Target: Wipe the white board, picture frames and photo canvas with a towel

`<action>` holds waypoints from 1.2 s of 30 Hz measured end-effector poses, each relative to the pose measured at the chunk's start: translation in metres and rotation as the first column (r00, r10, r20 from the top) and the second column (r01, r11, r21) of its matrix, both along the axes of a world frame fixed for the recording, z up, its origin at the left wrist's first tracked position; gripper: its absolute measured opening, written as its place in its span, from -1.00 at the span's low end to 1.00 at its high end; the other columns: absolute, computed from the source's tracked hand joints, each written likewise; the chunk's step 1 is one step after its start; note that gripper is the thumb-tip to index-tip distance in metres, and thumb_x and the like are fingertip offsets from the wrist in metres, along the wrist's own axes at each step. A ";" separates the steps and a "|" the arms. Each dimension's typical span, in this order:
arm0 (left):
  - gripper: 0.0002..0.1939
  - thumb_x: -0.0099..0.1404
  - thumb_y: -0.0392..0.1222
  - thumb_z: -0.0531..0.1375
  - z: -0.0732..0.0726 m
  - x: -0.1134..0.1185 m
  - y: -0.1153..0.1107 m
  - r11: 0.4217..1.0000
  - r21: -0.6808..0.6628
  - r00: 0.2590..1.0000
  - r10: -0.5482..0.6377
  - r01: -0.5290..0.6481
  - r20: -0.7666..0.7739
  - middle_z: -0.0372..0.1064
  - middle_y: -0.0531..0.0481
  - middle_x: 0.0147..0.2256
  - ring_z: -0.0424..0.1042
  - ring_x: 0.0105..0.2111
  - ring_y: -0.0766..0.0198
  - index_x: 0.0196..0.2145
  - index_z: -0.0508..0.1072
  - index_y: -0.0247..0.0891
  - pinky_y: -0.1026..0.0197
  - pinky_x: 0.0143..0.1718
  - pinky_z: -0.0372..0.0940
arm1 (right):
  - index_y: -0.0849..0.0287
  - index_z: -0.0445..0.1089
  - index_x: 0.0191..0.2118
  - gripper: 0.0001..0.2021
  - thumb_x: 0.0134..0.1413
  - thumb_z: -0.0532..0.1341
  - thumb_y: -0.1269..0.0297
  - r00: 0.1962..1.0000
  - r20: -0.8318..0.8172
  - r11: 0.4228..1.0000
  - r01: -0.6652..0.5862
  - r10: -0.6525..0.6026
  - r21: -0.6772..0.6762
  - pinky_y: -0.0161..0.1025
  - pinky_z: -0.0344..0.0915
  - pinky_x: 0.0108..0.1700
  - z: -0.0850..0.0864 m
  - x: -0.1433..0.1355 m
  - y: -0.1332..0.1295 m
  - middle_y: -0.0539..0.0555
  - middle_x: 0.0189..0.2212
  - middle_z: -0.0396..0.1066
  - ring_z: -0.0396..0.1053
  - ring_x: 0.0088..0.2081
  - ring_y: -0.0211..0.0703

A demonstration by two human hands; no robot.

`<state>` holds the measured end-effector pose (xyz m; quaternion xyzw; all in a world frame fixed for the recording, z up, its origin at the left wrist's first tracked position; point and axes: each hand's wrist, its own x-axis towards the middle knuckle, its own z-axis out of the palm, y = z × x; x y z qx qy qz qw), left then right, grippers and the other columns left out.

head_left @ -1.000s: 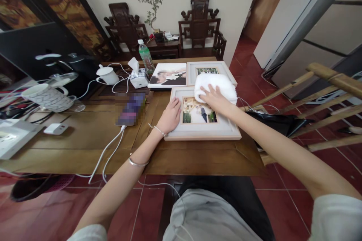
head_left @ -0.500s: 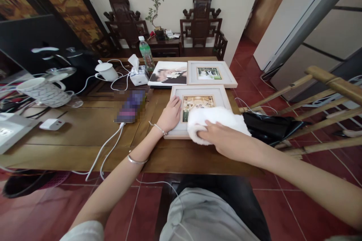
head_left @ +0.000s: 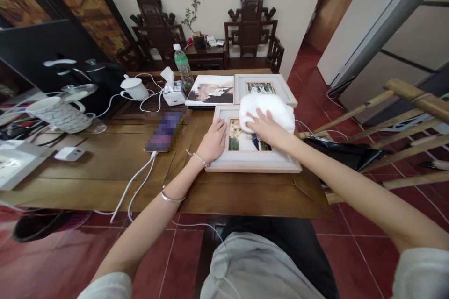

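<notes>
A light wooden picture frame (head_left: 252,167) with a wide pale mat lies flat near the table's front edge. My left hand (head_left: 213,142) rests on its left side with the fingers laid flat over the border. Under my right hand (head_left: 265,127) is a folded white towel (head_left: 271,106), gripped and pressed on the upper part of the frame. The towel hides the top right of the photo (head_left: 245,142) and overlaps the lower edge of a second picture frame (head_left: 240,86) behind. Beside that second frame lies a white-edged photo panel (head_left: 210,89).
On the wooden table (head_left: 115,168), left of the frames, lie a phone (head_left: 164,131) on a white cable and a charger block (head_left: 69,153). A tissue box (head_left: 174,94), a green-labelled bottle (head_left: 182,64) and a lidded cup (head_left: 134,88) stand behind. A bamboo rack (head_left: 414,98) is at right.
My right hand has pushed the towel away from me, from the frame's lower right to its upper part, uncovering the lower photo. My left hand stays on the frame's left side.
</notes>
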<state>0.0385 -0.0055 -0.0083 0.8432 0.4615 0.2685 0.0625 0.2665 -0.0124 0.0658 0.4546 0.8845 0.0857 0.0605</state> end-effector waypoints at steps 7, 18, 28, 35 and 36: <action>-0.54 0.40 -0.29 -0.07 -0.004 0.002 -0.001 1.000 0.013 0.999 0.012 -0.012 0.036 0.23 -0.33 0.23 0.06 0.33 -0.05 0.19 0.31 -0.41 -0.20 0.34 0.05 | 0.23 0.40 -0.04 -0.49 -0.04 -0.01 0.78 0.979 -0.104 0.931 -0.198 0.174 -0.307 0.03 0.31 0.00 0.041 -0.005 -0.098 0.34 0.08 0.38 0.35 0.07 0.16; -0.55 0.40 -0.31 -0.08 0.000 0.001 -0.001 1.000 -0.004 1.000 -0.007 0.007 -0.007 0.21 -0.34 0.23 0.01 0.35 -0.04 0.18 0.32 -0.43 -0.19 0.33 0.06 | 0.25 0.33 0.12 -0.37 -0.05 -0.08 0.78 0.985 -0.128 0.984 -0.128 0.112 -0.125 0.38 0.07 0.16 -0.002 -0.013 -0.058 0.30 0.37 0.03 -0.06 0.35 0.36; -0.55 0.40 -0.30 -0.07 -0.002 -0.001 0.001 1.000 0.019 1.000 -0.010 0.010 -0.001 0.25 -0.29 0.22 0.07 0.33 -0.03 0.18 0.33 -0.38 -0.18 0.34 0.05 | 0.28 0.27 0.19 -0.43 0.07 -0.03 0.72 0.996 -0.079 0.999 0.044 -0.042 0.024 0.46 0.01 0.16 0.000 -0.015 0.019 0.31 0.38 -0.02 -0.12 0.34 0.48; -0.55 0.39 -0.32 -0.08 -0.004 0.002 0.001 1.000 0.001 0.999 0.028 -0.028 0.044 0.24 -0.35 0.21 0.06 0.33 -0.05 0.16 0.34 -0.44 -0.19 0.31 0.09 | 0.22 0.33 0.13 -0.41 0.03 -0.03 0.77 0.991 -0.042 0.972 -0.129 0.123 -0.198 0.35 0.16 0.12 0.022 -0.028 -0.079 0.33 0.32 0.12 0.05 0.30 0.40; -0.55 0.38 -0.33 -0.08 -0.004 0.003 0.002 0.999 -0.007 0.998 0.033 -0.033 0.057 0.25 -0.35 0.21 0.06 0.33 -0.05 0.15 0.35 -0.45 -0.19 0.31 0.09 | 0.23 0.35 0.10 -0.42 0.01 -0.04 0.78 0.984 -0.062 0.959 -0.175 0.165 -0.222 0.33 0.19 0.11 0.026 -0.028 -0.090 0.33 0.30 0.15 0.07 0.29 0.38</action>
